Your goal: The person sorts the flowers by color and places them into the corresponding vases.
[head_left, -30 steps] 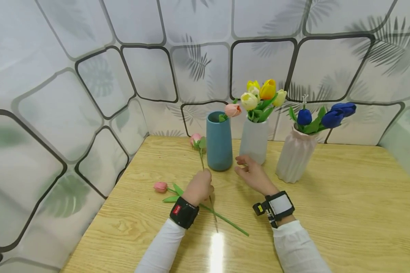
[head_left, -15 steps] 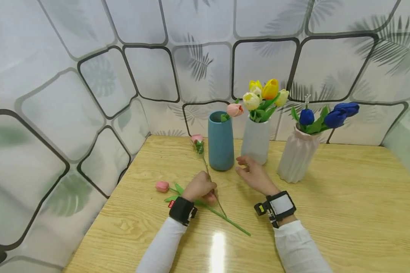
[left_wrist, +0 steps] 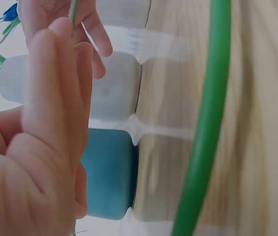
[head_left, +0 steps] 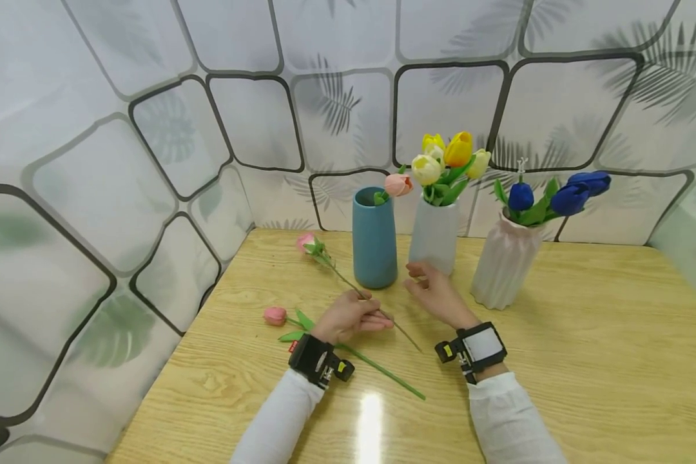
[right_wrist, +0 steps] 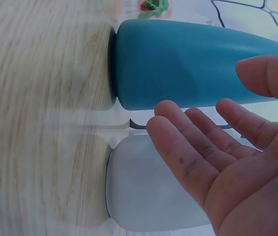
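My left hand (head_left: 350, 317) pinches the thin stem of a pink rose (head_left: 307, 243). The bloom points to the back left, and the stem's tail pokes out to the front right. In the left wrist view the fingers (left_wrist: 55, 98) lie fairly straight, hiding most of the stem. Under this wrist a pink tulip (head_left: 275, 316) lies on the table, its thick green stem (left_wrist: 210, 108) crossing the left wrist view. My right hand (head_left: 437, 295) holds nothing; its fingers spread loosely before the white vase (head_left: 433, 235) and beside the blue vase (head_left: 374, 245).
One peach tulip (head_left: 398, 185) leans out of the blue vase. Yellow and cream tulips (head_left: 441, 161) fill the white vase. Farther right, a pale pleated vase (head_left: 506, 264) holds blue tulips (head_left: 568, 198). A patterned curtain (head_left: 342, 38) stands behind the wooden table (head_left: 603, 361).
The left hand has turned palm-side more into view and shifted slightly right. The rose has swung, bloom to the left and stem end to the right. The right hand has barely moved.
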Tool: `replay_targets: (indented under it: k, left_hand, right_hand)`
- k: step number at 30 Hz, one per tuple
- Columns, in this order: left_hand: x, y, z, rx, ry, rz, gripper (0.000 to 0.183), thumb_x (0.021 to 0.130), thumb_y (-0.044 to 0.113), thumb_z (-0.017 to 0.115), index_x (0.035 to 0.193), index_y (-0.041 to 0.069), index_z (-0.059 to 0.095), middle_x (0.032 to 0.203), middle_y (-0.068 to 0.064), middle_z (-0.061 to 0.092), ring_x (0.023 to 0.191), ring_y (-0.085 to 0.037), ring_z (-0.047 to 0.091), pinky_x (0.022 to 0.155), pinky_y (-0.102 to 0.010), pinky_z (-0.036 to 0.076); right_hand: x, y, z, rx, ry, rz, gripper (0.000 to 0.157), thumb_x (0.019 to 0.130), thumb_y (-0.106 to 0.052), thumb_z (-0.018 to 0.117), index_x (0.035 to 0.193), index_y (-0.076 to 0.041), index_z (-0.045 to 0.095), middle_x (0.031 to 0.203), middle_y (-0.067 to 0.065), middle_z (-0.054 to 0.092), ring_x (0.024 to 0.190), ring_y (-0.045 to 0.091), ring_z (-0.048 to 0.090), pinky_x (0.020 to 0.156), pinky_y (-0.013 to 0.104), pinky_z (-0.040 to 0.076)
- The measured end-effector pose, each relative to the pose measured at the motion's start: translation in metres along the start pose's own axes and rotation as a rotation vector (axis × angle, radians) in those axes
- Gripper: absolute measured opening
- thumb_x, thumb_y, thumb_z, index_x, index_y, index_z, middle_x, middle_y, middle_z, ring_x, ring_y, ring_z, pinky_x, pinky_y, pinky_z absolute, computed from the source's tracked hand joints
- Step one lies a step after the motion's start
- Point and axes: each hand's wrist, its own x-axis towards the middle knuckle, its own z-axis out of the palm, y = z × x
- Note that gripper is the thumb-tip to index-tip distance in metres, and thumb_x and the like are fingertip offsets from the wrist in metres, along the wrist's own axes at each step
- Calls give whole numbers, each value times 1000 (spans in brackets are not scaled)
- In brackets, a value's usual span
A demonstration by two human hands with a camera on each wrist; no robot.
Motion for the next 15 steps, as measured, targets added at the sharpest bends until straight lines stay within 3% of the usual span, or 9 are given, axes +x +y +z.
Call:
replay_targets:
  k: [4, 8, 12, 15]
  left_hand:
    - [1, -3, 4, -20, -2, 5, 29, 99, 0, 42, 122, -8, 26, 90, -25, 68, 70, -20, 70, 67, -29, 56]
    - [1, -4, 9, -35, -10, 47, 36, 99, -1, 40, 127, -11, 19, 108, -34, 61, 74, -18, 70, 69, -27, 55]
    - [0, -5, 15, -63, 12, 149, 20, 98, -5, 40, 111, -1, 25, 117, -41, 52, 78, -19, 70, 72, -26, 55]
    - [1, -6, 19, -67, 55, 239, 21, 96, -8, 42, 99, 6, 27, 114, -45, 51, 79, -21, 69, 73, -25, 55]
  right_hand:
    - [1, 1, -3, 20, -8, 6, 41, 97, -19, 53, 133, 1, 46, 128, 26, 51, 104, 38, 58, 82, 46, 51]
    - [1, 2, -6, 14, -15, -14, 42, 98, -20, 53, 132, 3, 46, 126, 27, 52, 105, 38, 58, 84, 46, 50]
    - [-1, 2, -11, -4, -12, -31, 42, 98, -20, 52, 132, 4, 45, 122, 27, 54, 103, 40, 58, 81, 46, 51]
    - [-3, 0, -16, -29, -3, -34, 41, 98, -21, 51, 132, 3, 46, 120, 25, 57, 103, 40, 59, 80, 47, 51]
